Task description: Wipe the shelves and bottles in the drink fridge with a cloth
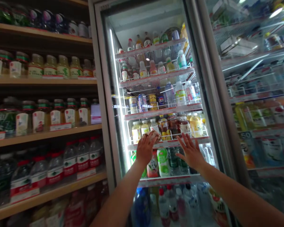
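My left hand (pixel 144 150) is closed around a crumpled brownish cloth (pixel 154 136), in front of the glass door (pixel 144 17) of a lit drinks fridge. My right hand (pixel 191 153) is to the right with its fingers spread, holding nothing, its palm toward the glass; whether it touches the pane I cannot tell. Behind the hands stand rows of bottles: a yellow-labelled bottle (pixel 196 125) on one shelf, and a green bottle (pixel 163 162) one shelf below. Faint reflections lie across the glass.
At left, wooden shelves (pixel 44 81) hold jars and bottles, including red-capped water bottles (pixel 69 160). The fridge's metal frame (pixel 104 104) separates them from the door. Another glass-fronted fridge (pixel 257 129) with drinks stands at right. Large bottles fill the fridge's bottom.
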Available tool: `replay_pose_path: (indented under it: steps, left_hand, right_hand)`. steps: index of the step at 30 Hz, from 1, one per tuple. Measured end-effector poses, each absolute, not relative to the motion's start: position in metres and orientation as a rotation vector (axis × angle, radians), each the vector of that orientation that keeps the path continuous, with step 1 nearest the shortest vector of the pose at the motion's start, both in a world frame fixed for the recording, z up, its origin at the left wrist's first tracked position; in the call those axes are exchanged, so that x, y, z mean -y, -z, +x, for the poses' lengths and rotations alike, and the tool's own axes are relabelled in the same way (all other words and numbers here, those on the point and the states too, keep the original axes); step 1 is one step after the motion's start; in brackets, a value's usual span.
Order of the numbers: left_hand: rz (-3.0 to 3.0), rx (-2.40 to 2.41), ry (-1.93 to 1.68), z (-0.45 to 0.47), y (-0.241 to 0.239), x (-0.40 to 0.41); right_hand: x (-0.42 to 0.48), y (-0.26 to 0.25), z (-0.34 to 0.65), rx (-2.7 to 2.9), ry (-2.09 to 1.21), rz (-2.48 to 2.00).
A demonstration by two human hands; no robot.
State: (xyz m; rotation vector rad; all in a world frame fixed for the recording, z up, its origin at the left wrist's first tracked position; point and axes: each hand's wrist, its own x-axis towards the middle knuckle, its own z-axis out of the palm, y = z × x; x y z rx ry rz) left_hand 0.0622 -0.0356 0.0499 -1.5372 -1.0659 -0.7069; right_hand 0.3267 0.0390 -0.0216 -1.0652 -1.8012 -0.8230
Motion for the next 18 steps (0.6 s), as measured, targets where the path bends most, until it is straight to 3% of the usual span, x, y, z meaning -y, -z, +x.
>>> replay_pose_path:
  steps: [18]
  left_hand:
    - [-1.559, 1.089, 0.726, 0.0651, -0.0429, 0.0334]
  right_hand:
    - [-0.0373, 0.0217, 0.3271, 1.819, 0.8, -1.088]
